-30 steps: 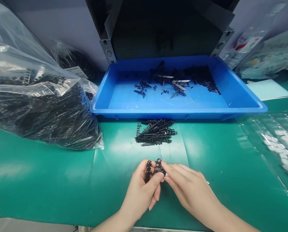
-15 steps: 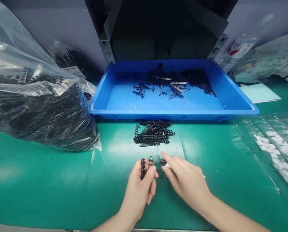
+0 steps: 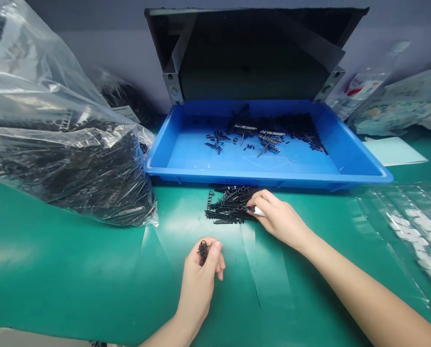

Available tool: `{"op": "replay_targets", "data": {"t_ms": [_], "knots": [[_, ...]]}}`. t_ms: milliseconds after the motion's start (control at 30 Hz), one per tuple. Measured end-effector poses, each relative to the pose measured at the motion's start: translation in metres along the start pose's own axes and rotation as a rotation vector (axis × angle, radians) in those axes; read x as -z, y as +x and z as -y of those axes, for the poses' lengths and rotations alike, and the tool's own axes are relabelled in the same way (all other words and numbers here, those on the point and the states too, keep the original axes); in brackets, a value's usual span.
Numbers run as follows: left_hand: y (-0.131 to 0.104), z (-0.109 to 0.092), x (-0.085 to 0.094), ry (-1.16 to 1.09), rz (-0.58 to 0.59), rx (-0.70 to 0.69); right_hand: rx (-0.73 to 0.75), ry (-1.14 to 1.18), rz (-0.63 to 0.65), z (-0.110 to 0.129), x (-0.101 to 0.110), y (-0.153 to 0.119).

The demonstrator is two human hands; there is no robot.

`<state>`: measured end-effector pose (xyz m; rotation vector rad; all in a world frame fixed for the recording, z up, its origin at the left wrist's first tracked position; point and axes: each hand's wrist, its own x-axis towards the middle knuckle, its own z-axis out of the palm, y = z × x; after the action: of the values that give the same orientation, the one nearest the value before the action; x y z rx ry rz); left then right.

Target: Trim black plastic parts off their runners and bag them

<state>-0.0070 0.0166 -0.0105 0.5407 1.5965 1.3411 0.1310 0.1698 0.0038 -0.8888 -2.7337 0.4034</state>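
My left hand (image 3: pixel 204 265) is closed around a black plastic ringed strip (image 3: pixel 203 251), whose top pokes out between thumb and forefinger. The rest of the strip is hidden in the palm. Higher and to the right, my right hand (image 3: pixel 278 217) is closed on a small white piece with a dark end (image 3: pixel 260 212); whether this is a tool or a part cannot be made out. Its fingertips touch the right side of a heap of black ringed plastic strips (image 3: pixel 228 207) lying on the green table mat (image 3: pixel 103 270).
Behind the heap stands a blue tray (image 3: pixel 215 174) holding loose black parts and metal pieces. A big clear bag of black parts (image 3: pixel 92 178) leans at the left. Clear trays with white discs (image 3: pixel 418 236) lie at the right, below a pale paper (image 3: pixel 396 150) and a bottle (image 3: pixel 362 86).
My right hand has moved away from the left hand, forward to the heap of strips. My left hand has shifted slightly left, and less of its strip shows. The view has tilted up a little.
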Motion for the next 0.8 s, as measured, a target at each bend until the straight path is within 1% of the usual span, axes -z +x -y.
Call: {"op": "replay_targets", "data": {"t_ms": [100,200,300,367,467,567,700,800], "knots": [[-0.003,-0.005,0.002,0.156,-0.071,-0.149,0.011,0.027,0.018,-0.001,0.004,-0.011],[-0.005,-0.009,0.001,0.279,-0.07,-0.271,-0.012,0.02,0.048,0.003,-0.001,-0.017],[-0.005,-0.008,0.0,0.334,-0.057,-0.315,-0.056,-0.004,0.065,0.006,-0.009,-0.017],[-0.005,-0.007,0.001,0.365,-0.073,-0.34,-0.076,-0.01,0.07,0.008,-0.01,-0.016],[-0.005,-0.005,0.003,0.408,-0.104,-0.413,-0.064,0.0,0.092,0.009,-0.006,-0.018],[-0.006,-0.005,0.005,0.451,-0.091,-0.483,-0.062,-0.007,0.116,0.012,-0.003,-0.019],[-0.007,-0.004,0.004,0.478,-0.058,-0.525,-0.106,-0.047,0.139,0.015,-0.007,-0.013],[-0.006,-0.003,0.007,0.503,-0.067,-0.555,-0.074,-0.022,0.174,0.015,-0.005,-0.011]]}}
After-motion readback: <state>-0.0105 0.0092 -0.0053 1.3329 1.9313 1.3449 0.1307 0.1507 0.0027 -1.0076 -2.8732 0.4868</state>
